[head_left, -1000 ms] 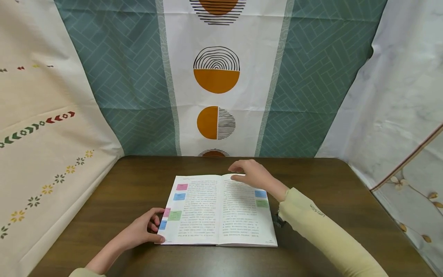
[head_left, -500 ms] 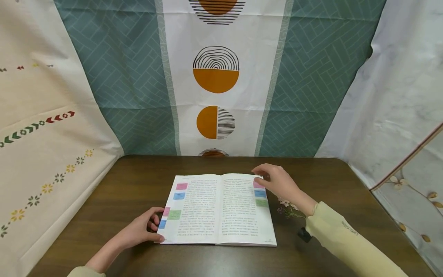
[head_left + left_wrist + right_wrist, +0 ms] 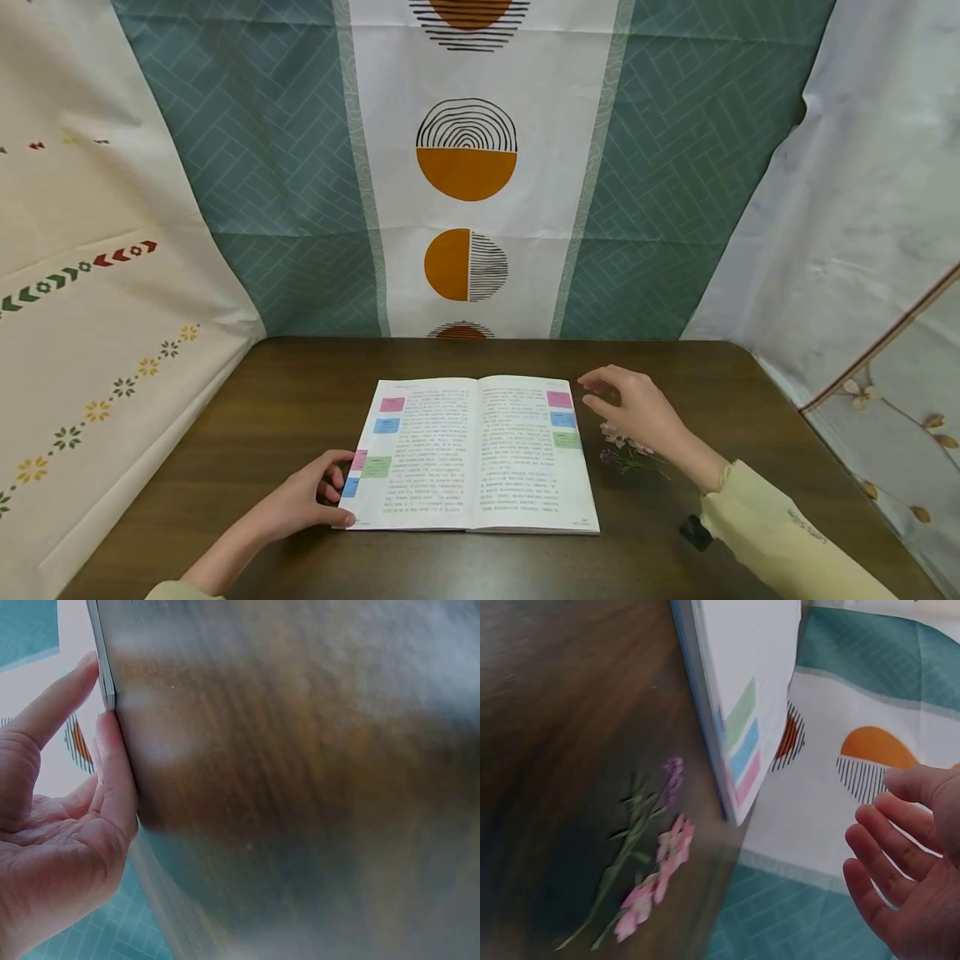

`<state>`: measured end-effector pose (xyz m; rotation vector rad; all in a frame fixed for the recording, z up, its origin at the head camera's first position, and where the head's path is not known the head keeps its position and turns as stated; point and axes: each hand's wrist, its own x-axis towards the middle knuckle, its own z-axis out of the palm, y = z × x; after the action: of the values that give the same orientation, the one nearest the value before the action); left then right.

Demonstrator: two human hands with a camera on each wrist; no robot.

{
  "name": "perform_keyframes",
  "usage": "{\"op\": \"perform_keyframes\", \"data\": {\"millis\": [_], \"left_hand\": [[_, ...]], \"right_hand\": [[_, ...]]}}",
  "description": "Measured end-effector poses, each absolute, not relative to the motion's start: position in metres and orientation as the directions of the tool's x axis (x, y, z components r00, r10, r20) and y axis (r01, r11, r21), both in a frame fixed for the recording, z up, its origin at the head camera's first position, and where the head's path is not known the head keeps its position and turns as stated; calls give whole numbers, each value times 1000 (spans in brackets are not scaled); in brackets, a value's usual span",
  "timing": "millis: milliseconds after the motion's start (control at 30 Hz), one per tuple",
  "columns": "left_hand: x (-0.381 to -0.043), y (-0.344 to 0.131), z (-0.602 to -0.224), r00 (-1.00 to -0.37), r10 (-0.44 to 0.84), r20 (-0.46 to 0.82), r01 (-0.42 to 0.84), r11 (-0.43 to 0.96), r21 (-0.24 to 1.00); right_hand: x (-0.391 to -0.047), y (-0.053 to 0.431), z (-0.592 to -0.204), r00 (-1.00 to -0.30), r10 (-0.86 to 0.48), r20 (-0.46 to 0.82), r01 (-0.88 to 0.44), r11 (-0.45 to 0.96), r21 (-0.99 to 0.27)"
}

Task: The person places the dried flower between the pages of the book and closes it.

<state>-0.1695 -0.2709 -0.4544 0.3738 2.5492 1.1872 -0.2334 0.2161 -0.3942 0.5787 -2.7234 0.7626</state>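
Observation:
An open book [image 3: 435, 500] with printed pages lies on the wooden table, bearing pink, blue and green sticky notes [image 3: 565, 419] along both outer edges. At its left edge, my left hand [image 3: 303, 496] holds the book, thumb over the near corner and fingers against the side. In the left wrist view, thumb and fingers [image 3: 116, 769] meet the book's edge [image 3: 105, 671]. My right hand [image 3: 633, 408] hovers off the book's far right corner, fingers loosely bent and holding nothing. Below it lie a pink flower sprig [image 3: 660, 874] and a purple one [image 3: 673, 780].
The brown table [image 3: 315, 392] ends at a green and white patterned cloth [image 3: 480, 192] behind. A cream cloth [image 3: 105, 333] hangs at the left and a marbled one [image 3: 862, 275] at the right. A small black object [image 3: 696, 533] shows by the right cuff.
My right hand has moved right from above the right page to beyond its edge, uncovering the pink note and the flower sprigs. The left hand keeps its place.

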Motion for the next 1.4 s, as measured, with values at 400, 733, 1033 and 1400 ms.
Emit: {"op": "perform_keyframes", "data": {"millis": [400,733,1033,1400], "left_hand": [[-168,-270,-453,-918,364,-157,120,632,766],[-170,-269,-452,-918,362,-164,113,635,764],[-170,-270,-452,-917,361,-171,109,639,762],[-170,-269,-450,-916,359,-179,103,641,761]], "right_hand": [[-217,245,-412,-906,-272,326,-399,807,-435],[-200,270,-416,-916,-271,296,-371,854,-366],[-189,288,-424,-918,-269,293,-367,856,-365],[-181,297,-433,-943,-271,191,-324,878,-353]]}}
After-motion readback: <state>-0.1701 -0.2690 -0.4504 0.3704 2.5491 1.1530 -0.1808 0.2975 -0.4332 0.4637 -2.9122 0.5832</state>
